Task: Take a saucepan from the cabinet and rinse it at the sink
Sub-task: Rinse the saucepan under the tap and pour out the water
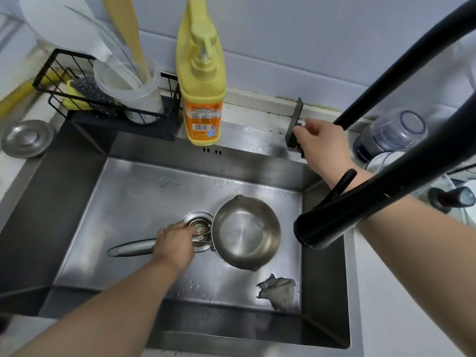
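A small steel saucepan (246, 231) sits low in the steel sink (77, 202), its bowl just right of the drain strainer (199, 229) and its long handle pointing left. My left hand (176, 243) is shut on that handle near the bowl. The pan looks empty and dry inside. My right hand (320, 143) reaches to the back right rim and grips the black faucet lever (293, 130). The black faucet spout (334, 222) arches over from the right, its head above the pan's right side. No water is running.
A grey cloth (278, 292) lies in the sink's front right corner. A yellow soap pump bottle (201, 81) stands on the back rim. A black wire rack (108, 99) holds a utensil cup and scrubbers. A metal lid (27, 137) lies left; jars stand right.
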